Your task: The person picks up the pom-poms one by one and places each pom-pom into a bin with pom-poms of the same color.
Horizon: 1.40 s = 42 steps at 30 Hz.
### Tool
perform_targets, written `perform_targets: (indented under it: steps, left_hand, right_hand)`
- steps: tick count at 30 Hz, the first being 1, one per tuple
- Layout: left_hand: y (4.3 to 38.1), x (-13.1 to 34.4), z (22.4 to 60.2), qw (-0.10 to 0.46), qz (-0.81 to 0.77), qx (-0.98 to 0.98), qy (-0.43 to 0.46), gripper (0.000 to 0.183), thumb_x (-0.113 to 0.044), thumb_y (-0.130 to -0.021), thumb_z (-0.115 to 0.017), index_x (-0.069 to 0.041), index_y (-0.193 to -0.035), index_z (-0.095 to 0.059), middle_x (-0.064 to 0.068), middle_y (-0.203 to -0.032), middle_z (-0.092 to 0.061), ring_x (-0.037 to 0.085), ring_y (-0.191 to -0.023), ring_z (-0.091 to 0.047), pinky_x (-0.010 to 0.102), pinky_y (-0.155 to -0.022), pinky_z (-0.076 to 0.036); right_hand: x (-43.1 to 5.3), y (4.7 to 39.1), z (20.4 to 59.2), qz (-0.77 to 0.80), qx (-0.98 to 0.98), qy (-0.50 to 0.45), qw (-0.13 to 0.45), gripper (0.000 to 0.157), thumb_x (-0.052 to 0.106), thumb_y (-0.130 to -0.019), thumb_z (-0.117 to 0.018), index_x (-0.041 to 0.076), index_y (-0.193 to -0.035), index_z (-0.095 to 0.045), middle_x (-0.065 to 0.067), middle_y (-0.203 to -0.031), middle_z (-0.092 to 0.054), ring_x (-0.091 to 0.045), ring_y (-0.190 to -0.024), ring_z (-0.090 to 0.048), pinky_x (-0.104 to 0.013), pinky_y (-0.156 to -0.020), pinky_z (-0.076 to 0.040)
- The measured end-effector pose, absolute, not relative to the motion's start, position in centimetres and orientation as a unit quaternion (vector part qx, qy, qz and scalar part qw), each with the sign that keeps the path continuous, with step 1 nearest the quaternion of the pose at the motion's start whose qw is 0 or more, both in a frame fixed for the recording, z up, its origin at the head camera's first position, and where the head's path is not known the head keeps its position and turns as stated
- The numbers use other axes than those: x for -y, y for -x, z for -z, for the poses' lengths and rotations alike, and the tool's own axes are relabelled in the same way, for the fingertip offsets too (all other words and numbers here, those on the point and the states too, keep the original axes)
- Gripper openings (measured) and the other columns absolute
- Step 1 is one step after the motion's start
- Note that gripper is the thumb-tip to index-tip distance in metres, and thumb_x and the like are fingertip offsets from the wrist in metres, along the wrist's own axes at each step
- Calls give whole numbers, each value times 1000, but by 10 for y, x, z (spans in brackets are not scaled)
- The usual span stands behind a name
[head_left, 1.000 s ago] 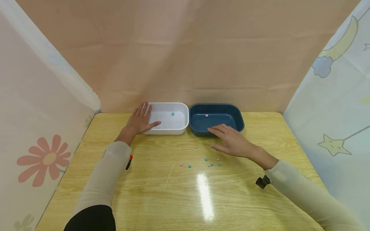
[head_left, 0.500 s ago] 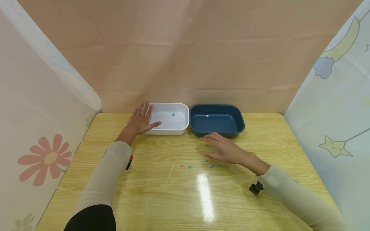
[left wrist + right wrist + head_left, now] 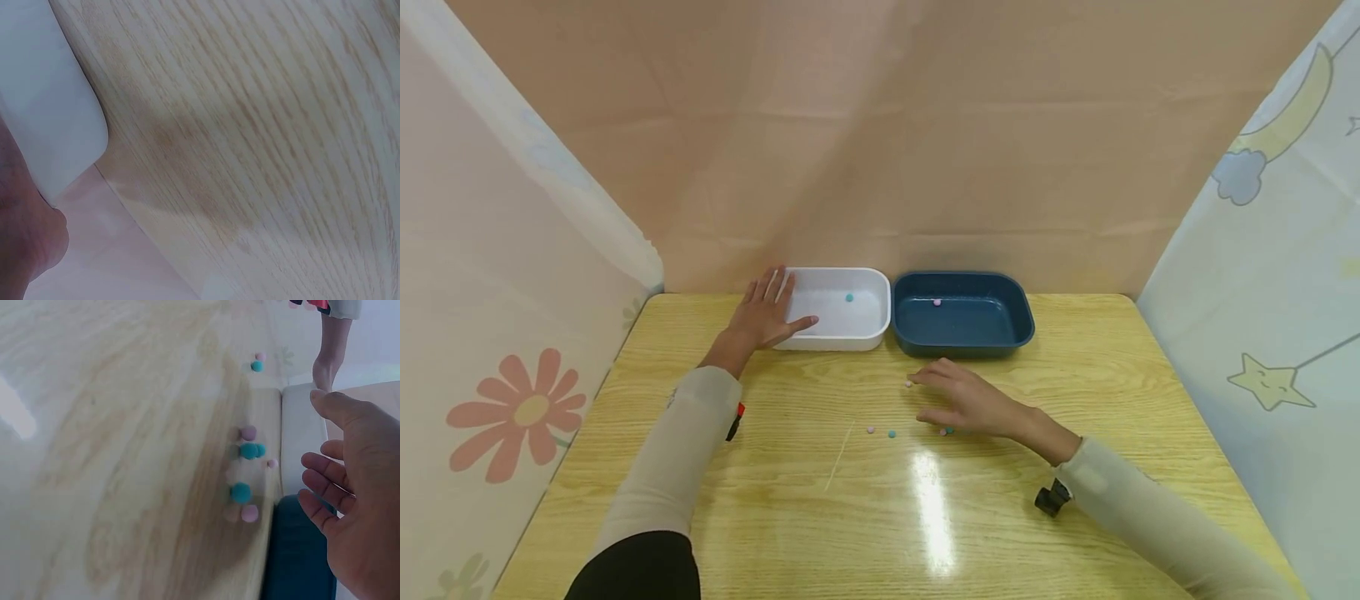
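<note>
My left hand rests over the left end of a white bin, fingers spread and thumb over the front rim. One teal pom-pom-like ball lies in that bin. Beside it stands a dark blue bin with a pink ball inside. In front of the blue bin, my right hand hovers over the table with relaxed fingers and nothing held. Its fingertips are right at a pink ball in the head view. The right wrist view shows several more teal balls and pink balls below the hand.
A loose pink ball and teal ball lie left of the right hand on the wooden table. A tan sheet rises behind the bins, and patterned panels stand at both sides.
My right hand has moved from the blue bin's front rim left and toward me, down over the scattered balls. The left hand and both bins stay put.
</note>
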<state>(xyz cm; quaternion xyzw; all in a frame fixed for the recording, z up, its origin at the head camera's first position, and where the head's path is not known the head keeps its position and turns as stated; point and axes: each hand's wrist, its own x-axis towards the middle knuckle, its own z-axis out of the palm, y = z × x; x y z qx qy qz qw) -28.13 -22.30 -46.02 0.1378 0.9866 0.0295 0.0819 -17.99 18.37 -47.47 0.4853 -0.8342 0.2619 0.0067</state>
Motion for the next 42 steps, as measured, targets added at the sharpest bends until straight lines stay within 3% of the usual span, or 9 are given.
perform_targets:
  steps: [17, 21, 28, 33, 39, 42]
  left_hand:
    - [286, 221, 460, 89, -33, -986, -134, 109, -80, -101, -29, -4, -168, 11, 16, -175, 21, 36, -163, 17, 57, -131, 5]
    - [283, 220, 457, 86, -33, -987, -134, 107, -78, -102, -30, -4, -168, 10, 16, -175, 20, 37, -163, 16, 57, -131, 4]
    - [281, 219, 455, 90, -36, -986, -133, 106, -77, -103, -28, -4, -168, 12, 16, -175, 22, 36, -162, 18, 57, -130, 5]
    - [283, 220, 457, 91, -37, -986, -135, 106, -79, -102, -26, -5, -168, 13, 14, -174, 24, 35, -162, 20, 57, -130, 7]
    - [283, 219, 457, 89, -46, -986, -135, 105, -77, -103, -30, -5, -168, 12, 14, -175, 23, 35, -162, 20, 56, -130, 8]
    - [281, 218, 456, 86, -47, -986, -135, 105, -75, -104, -32, -4, -168, 10, 16, -175, 20, 36, -163, 17, 57, -130, 7]
  right_hand:
    - [-167, 165, 489, -269, 835, -476, -58, 56, 34, -98, -79, 3, -142, -65, -6, -135, -65, -22, -126, -58, -44, -108, -51]
    - [-163, 163, 491, -270, 836, -472, -73, 57, 32, -97, -80, 2, -142, -65, -6, -133, -66, -22, -127, -58, -47, -116, -45]
    - [-156, 163, 495, -264, 833, -483, -52, 48, 30, -94, -83, 4, -133, -71, -4, -121, -70, -18, -115, -63, -47, -122, -39]
    - [-153, 164, 495, -264, 836, -479, -38, 43, 29, -92, -85, 7, -127, -75, -2, -115, -71, -16, -109, -65, -47, -117, -45]
    - [-151, 163, 497, -267, 841, -469, -33, 37, 29, -90, -87, 10, -121, -79, 1, -113, -71, -15, -103, -63, -39, -91, -54]
    - [-151, 163, 498, -269, 841, -468, -31, 34, 30, -90, -87, 12, -118, -80, 2, -111, -71, -14, -100, -63, -36, -87, -53]
